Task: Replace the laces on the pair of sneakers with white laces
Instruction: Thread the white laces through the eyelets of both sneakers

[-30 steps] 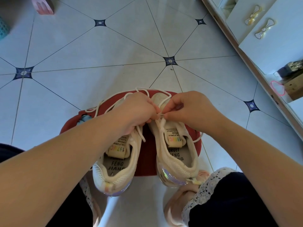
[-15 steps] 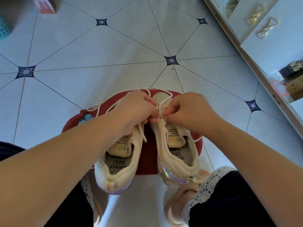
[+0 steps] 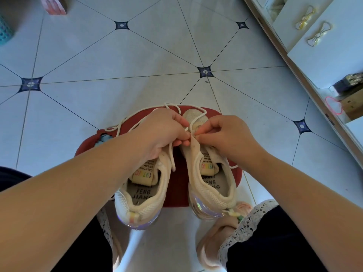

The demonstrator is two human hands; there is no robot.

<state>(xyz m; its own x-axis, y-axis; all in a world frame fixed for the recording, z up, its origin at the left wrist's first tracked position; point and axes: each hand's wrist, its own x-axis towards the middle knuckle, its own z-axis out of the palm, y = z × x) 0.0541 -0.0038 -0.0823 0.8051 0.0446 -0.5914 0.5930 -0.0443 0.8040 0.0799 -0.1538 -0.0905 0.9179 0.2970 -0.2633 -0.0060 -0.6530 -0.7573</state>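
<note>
Two cream mesh sneakers stand side by side on a red stool [image 3: 174,185], heels towards me: the left sneaker [image 3: 143,195] and the right sneaker [image 3: 212,185]. A white lace [image 3: 121,122] loops loosely over the stool's far edge. My left hand [image 3: 163,132] covers the left sneaker's front and pinches the lace at the inner eyelet edge of the right sneaker. My right hand [image 3: 225,136] meets it there, fingers curled, pinching the lace tip. A loose lace end hangs down between the sneakers.
Pale floor tiles [image 3: 137,61] with dark star insets spread all around. A white cabinet [image 3: 326,52] with bow-shaped handles runs along the right. A pink box [image 3: 54,5] lies at the far left. My knees and slippered feet [image 3: 218,240] flank the stool.
Both hands stay together at the right sneaker's eyelets; the fingers have shifted slightly on the lace, and its white tip now shows between them.
</note>
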